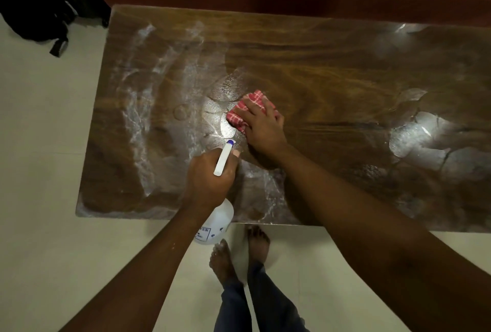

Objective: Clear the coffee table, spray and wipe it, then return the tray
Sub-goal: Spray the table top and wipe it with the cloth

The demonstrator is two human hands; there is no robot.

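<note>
The left hand is curled round the neck of a white spray bottle, its nozzle pointing forward. Just beyond it the right hand, fingers spread flat, presses a red checked cloth onto the wet coffee table. Below the left wrist, the bottle's blue print reads only "VER".

Wearing dark blue trousers, looking like denim, with the cloth creasing and bunching in soft folds near the ankles. Going barefoot, both feet showing below the hems. Carrying a thin white line running down between the trouser legs, cord or stripe not being clear. Leaving both forearms bare right down to the left hand and the right hand; showing a few tiny pale specks on the left forearm.
</note>
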